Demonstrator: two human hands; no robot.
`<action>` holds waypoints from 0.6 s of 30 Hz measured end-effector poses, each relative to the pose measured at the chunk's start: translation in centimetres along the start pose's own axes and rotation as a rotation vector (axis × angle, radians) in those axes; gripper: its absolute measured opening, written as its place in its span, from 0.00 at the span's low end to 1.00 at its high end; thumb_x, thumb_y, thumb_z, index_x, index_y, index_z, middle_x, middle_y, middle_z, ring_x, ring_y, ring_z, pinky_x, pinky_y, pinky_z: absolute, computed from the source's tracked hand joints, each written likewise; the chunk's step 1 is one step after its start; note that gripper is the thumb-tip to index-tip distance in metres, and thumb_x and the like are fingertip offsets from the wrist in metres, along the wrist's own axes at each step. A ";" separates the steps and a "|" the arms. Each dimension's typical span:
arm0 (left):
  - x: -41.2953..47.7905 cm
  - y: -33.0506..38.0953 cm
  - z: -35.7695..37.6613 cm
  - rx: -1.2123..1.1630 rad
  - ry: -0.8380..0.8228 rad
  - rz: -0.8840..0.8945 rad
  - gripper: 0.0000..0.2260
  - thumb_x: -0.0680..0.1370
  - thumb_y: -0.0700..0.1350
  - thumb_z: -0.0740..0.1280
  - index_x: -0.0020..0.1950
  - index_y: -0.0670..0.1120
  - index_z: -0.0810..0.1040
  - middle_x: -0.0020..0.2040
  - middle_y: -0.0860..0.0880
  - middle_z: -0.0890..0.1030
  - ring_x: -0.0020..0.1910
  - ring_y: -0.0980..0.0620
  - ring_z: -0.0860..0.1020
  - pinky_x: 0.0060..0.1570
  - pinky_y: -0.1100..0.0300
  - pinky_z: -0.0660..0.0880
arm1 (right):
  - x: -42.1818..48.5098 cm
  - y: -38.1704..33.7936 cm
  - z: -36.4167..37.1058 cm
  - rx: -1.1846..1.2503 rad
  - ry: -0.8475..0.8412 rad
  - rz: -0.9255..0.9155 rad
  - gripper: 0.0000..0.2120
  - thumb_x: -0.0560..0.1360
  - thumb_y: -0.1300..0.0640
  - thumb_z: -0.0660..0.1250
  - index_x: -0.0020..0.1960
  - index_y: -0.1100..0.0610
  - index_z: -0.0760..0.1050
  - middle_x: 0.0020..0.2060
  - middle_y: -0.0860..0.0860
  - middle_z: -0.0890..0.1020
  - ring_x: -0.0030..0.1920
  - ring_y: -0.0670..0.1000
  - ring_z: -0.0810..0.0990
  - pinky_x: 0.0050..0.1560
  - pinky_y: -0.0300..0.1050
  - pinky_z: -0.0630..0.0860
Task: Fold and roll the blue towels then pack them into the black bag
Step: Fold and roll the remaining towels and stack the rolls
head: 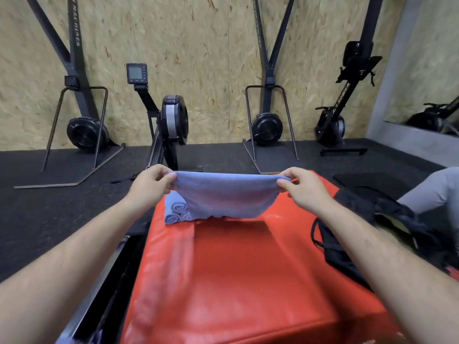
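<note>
The blue towel (223, 197) hangs in the air above the far half of the bench (236, 269), stretched wide between two hands. The left hand (149, 183) holds its upper left corner and the right hand (305, 188) holds its upper right corner. Each grip is pressed together on the cloth, with the thumb toward the camera and the curled fingers behind the edge. The upper edge runs almost straight from one hand to the other. The lower edge hangs close to the red padded top; I cannot tell whether it touches.

Just behind the hanging towel, on the far left corner of the bench, lie the rolled towels (177, 211), also blue, stacked together with their spiral ends toward the camera. The hanging towel hides part of them.

The black bag (372, 212) lies just beside the right edge of the bench, with its straps near the right forearm. Behind it is the grey trouser leg (432, 187) of another person.

Around the bench is a dark rubber floor (62, 209). Further back a rowing machine (171, 120) with a small monitor (136, 73) stands near the chipboard wall (198, 45), between two tall machines with round black wheels. Another rower (332, 125) stands upright at the right, near a mirror (429, 83).
</note>
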State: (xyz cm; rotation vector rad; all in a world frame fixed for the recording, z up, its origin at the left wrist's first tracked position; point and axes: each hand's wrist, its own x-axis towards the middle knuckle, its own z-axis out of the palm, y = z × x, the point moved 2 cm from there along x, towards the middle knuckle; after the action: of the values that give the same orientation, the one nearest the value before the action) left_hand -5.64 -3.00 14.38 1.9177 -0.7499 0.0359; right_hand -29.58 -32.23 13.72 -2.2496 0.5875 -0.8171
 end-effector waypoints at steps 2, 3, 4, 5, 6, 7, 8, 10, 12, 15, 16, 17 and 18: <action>-1.8 -2.7 1.2 0.026 -0.023 -0.023 0.05 0.81 0.42 0.66 0.45 0.46 0.78 0.42 0.45 0.84 0.40 0.52 0.85 0.45 0.53 0.81 | -1.9 2.0 1.5 -0.034 -0.026 0.016 0.02 0.76 0.57 0.69 0.45 0.52 0.80 0.38 0.46 0.85 0.40 0.49 0.83 0.46 0.48 0.79; -2.8 -4.1 1.9 0.039 -0.039 -0.042 0.05 0.81 0.42 0.66 0.45 0.46 0.78 0.41 0.45 0.83 0.37 0.55 0.84 0.44 0.54 0.81 | -3.1 3.1 2.3 -0.044 -0.047 0.032 0.02 0.77 0.57 0.69 0.45 0.52 0.80 0.38 0.47 0.84 0.39 0.50 0.82 0.45 0.45 0.77; -4.1 -5.5 2.7 0.054 -0.062 -0.066 0.05 0.81 0.42 0.66 0.46 0.45 0.78 0.40 0.45 0.83 0.34 0.58 0.83 0.43 0.55 0.81 | -4.3 4.1 3.3 -0.056 -0.072 0.049 0.03 0.77 0.58 0.69 0.45 0.53 0.80 0.38 0.47 0.84 0.39 0.49 0.80 0.43 0.43 0.75; -5.3 -7.1 3.5 0.063 -0.089 -0.094 0.05 0.81 0.42 0.66 0.46 0.43 0.78 0.40 0.43 0.83 0.33 0.57 0.82 0.43 0.53 0.81 | -5.7 5.2 4.3 -0.074 -0.102 0.064 0.03 0.77 0.58 0.68 0.45 0.53 0.80 0.38 0.47 0.84 0.38 0.49 0.79 0.43 0.42 0.73; -6.5 -8.8 4.4 0.070 -0.115 -0.120 0.05 0.81 0.42 0.66 0.46 0.43 0.78 0.39 0.43 0.83 0.33 0.54 0.83 0.44 0.50 0.81 | -7.0 6.4 5.3 -0.093 -0.134 0.083 0.03 0.77 0.58 0.68 0.46 0.53 0.80 0.39 0.48 0.84 0.39 0.48 0.78 0.44 0.43 0.73; -7.8 -10.4 5.1 0.086 -0.140 -0.148 0.05 0.80 0.43 0.67 0.46 0.44 0.78 0.37 0.44 0.84 0.34 0.51 0.83 0.45 0.47 0.81 | -8.3 7.5 6.1 -0.111 -0.170 0.103 0.02 0.77 0.58 0.69 0.46 0.54 0.80 0.40 0.48 0.84 0.40 0.48 0.78 0.44 0.43 0.73; -9.0 -11.8 5.7 0.112 -0.167 -0.171 0.06 0.80 0.45 0.67 0.44 0.45 0.79 0.35 0.47 0.84 0.34 0.48 0.83 0.45 0.47 0.81 | -9.6 8.6 6.9 -0.122 -0.205 0.122 0.02 0.76 0.58 0.69 0.47 0.54 0.80 0.40 0.48 0.83 0.40 0.48 0.77 0.44 0.43 0.72; -11.2 -13.7 6.6 0.159 -0.220 -0.208 0.08 0.80 0.46 0.67 0.42 0.46 0.78 0.31 0.49 0.83 0.30 0.52 0.81 0.41 0.53 0.79 | -11.6 10.3 7.8 -0.143 -0.263 0.144 0.02 0.77 0.58 0.69 0.47 0.54 0.80 0.39 0.47 0.82 0.38 0.47 0.76 0.43 0.42 0.70; -12.5 -14.3 7.1 0.214 -0.252 -0.217 0.10 0.80 0.47 0.67 0.42 0.44 0.79 0.32 0.48 0.82 0.26 0.59 0.77 0.35 0.59 0.74 | -12.9 11.0 8.1 -0.165 -0.305 0.146 0.02 0.77 0.57 0.69 0.46 0.53 0.80 0.38 0.46 0.81 0.38 0.47 0.76 0.43 0.41 0.68; -13.0 -14.4 7.1 0.305 -0.278 -0.208 0.18 0.82 0.53 0.64 0.40 0.42 0.80 0.31 0.49 0.81 0.26 0.58 0.75 0.35 0.57 0.69 | -13.7 11.5 8.0 -0.221 -0.389 0.160 0.08 0.77 0.53 0.68 0.41 0.53 0.80 0.36 0.45 0.82 0.39 0.47 0.78 0.44 0.43 0.72; -13.0 -14.3 7.1 0.296 -0.296 -0.217 0.19 0.82 0.53 0.63 0.39 0.42 0.81 0.31 0.50 0.82 0.27 0.57 0.76 0.36 0.58 0.70 | -13.8 11.7 8.1 -0.242 -0.427 0.176 0.11 0.77 0.51 0.67 0.39 0.54 0.80 0.35 0.45 0.83 0.40 0.48 0.80 0.46 0.45 0.75; -13.1 -14.4 7.2 0.287 -0.315 -0.226 0.18 0.82 0.53 0.63 0.39 0.43 0.81 0.32 0.50 0.83 0.29 0.56 0.79 0.37 0.58 0.71 | -13.9 11.9 8.2 -0.266 -0.460 0.192 0.12 0.77 0.49 0.66 0.38 0.54 0.81 0.35 0.46 0.84 0.41 0.48 0.82 0.48 0.46 0.76; -13.1 -14.3 7.5 0.303 -0.325 -0.199 0.17 0.82 0.52 0.64 0.39 0.44 0.81 0.33 0.49 0.84 0.32 0.54 0.80 0.38 0.57 0.72 | -13.8 12.0 8.4 -0.303 -0.473 0.196 0.13 0.77 0.49 0.66 0.38 0.54 0.81 0.35 0.46 0.84 0.41 0.49 0.82 0.48 0.47 0.77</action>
State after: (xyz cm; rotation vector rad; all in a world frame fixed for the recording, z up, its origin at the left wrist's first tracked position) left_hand -11.05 1.01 -5.25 2.3133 -0.7973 -0.3076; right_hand -35.64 -28.47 -5.11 -2.4875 0.7206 -0.0881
